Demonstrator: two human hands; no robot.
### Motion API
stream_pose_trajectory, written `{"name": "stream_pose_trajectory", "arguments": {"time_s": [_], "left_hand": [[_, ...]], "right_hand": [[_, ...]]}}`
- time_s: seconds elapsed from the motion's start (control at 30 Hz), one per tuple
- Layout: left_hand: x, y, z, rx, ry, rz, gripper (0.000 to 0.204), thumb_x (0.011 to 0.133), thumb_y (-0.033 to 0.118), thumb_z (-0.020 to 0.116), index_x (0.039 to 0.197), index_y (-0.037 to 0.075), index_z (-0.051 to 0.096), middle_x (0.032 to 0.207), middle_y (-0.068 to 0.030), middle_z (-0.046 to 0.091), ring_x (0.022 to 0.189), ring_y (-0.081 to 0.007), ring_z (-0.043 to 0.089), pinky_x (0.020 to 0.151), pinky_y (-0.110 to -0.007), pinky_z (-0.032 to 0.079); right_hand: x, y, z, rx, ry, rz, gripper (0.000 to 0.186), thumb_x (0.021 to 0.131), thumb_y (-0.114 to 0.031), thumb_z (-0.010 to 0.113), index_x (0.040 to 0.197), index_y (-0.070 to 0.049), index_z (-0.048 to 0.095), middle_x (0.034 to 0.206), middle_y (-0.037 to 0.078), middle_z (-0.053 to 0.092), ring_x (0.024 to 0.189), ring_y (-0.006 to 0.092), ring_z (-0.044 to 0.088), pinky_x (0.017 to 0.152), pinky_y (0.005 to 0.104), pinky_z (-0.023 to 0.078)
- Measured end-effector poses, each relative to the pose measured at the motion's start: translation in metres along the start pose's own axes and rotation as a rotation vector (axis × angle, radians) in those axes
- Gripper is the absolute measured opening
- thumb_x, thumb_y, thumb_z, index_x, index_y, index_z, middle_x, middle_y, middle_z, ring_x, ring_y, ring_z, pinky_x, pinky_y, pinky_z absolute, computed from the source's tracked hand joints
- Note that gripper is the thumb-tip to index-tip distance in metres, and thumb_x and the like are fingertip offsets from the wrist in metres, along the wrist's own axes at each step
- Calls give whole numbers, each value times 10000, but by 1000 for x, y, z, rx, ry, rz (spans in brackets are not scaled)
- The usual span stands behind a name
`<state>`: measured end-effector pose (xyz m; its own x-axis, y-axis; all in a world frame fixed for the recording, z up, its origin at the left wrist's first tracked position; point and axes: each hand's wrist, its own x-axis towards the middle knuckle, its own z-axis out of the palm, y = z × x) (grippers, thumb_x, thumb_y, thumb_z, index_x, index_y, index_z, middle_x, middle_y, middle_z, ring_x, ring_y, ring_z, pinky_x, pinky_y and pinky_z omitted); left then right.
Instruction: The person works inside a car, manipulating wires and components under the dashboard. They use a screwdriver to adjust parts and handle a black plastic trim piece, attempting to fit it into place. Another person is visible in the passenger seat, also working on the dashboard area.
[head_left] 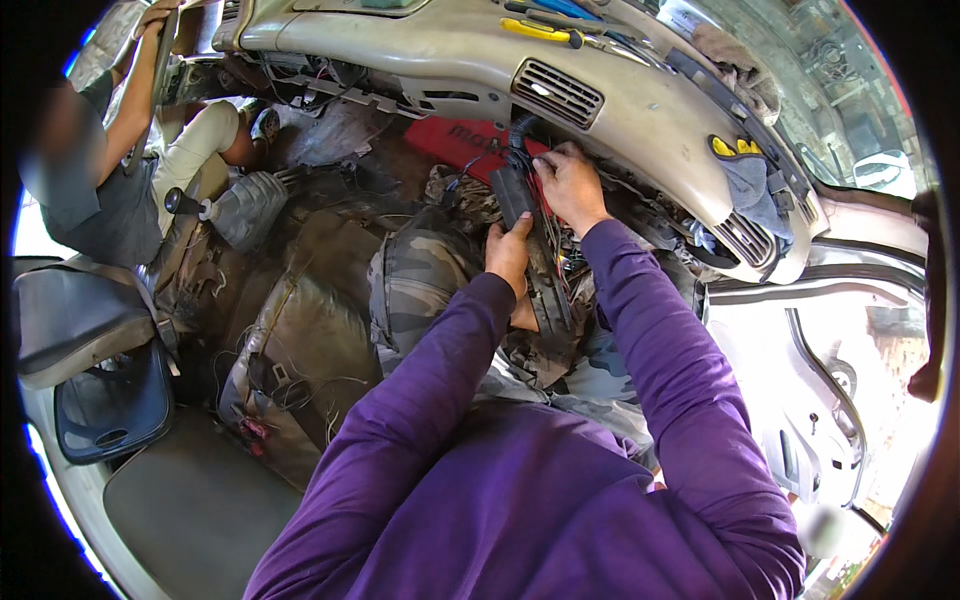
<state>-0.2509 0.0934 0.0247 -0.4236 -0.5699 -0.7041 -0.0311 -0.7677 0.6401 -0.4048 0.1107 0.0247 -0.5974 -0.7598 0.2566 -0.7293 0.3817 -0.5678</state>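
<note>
A long black plastic housing with wiring (514, 195) stands over my lap, below the dashboard. My left hand (508, 256) is closed round its lower part, the thumb pressed on the near face. My right hand (572, 188) reaches to its upper right side, fingers bent in against the wires; the fingertips are partly hidden, so what they pinch cannot be made out. A thick black wire bundle (519, 135) rises from the top of the housing toward the dashboard. Thin coloured wires (566, 262) hang along its right side.
The beige dashboard (440, 65) carries a yellow-handled tool (536, 30) and grey-yellow gloves (745, 170). A red sheet (455, 140) lies behind the housing. At left are a gear lever (180, 203), a seat (85, 320) and another person (110, 150) gripping the steering wheel. An open door (800, 400) stands right.
</note>
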Motion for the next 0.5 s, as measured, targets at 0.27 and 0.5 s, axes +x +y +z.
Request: {"name": "stream_pose_trajectory", "arguments": {"time_s": [0.27, 0.5], "left_hand": [[9, -10, -4, 3, -157, 100, 800, 915, 281, 704, 1519, -41, 289, 1444, -194, 495, 1325, -290, 464, 1112, -393, 321], [23, -19, -8, -168, -220, 131, 480, 960, 128, 642, 1397, 51, 458, 1259, -89, 611, 1136, -224, 563, 1023, -373, 402]], "right_hand": [[15, -4, 12, -114, -153, 11, 248, 809, -244, 687, 879, -14, 748, 979, 240, 683, 904, 431, 671, 810, 500, 539], [45, 14, 14, -90, -459, 163, 308, 756, -274, 780, 869, 10, 749, 912, 271, 703, 870, 416, 696, 801, 473, 544]]}}
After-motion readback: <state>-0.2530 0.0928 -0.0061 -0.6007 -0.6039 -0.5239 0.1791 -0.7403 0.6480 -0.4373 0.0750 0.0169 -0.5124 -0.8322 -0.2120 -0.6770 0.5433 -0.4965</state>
